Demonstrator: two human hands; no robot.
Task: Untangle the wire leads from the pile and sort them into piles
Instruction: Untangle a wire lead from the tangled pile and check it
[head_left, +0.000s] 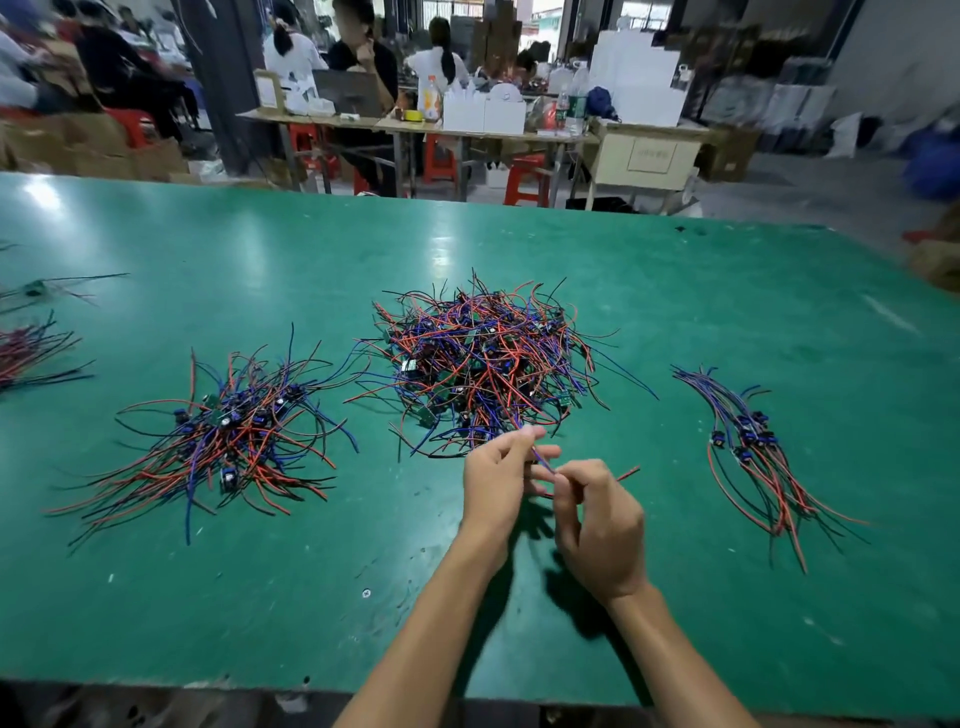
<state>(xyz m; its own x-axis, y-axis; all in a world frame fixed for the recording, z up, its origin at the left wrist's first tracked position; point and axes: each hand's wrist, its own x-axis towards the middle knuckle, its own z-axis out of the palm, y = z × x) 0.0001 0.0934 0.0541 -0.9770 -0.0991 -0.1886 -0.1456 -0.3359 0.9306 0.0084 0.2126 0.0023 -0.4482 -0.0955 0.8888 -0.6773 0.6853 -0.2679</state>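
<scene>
A big tangled pile of red, blue and black wire leads with small green boards lies in the middle of the green table. Just in front of it my left hand and my right hand pinch one wire lead between them; a blue strand runs up from my fingers into the pile's near edge and a red end sticks out to the right of my right hand. A sorted pile lies to the left, and a smaller combed pile to the right.
More wire bundles lie at the table's far left edge. Behind the table stand red stools, work tables with white boxes and bottles, and several seated people. The table's near edge runs along the bottom of the view.
</scene>
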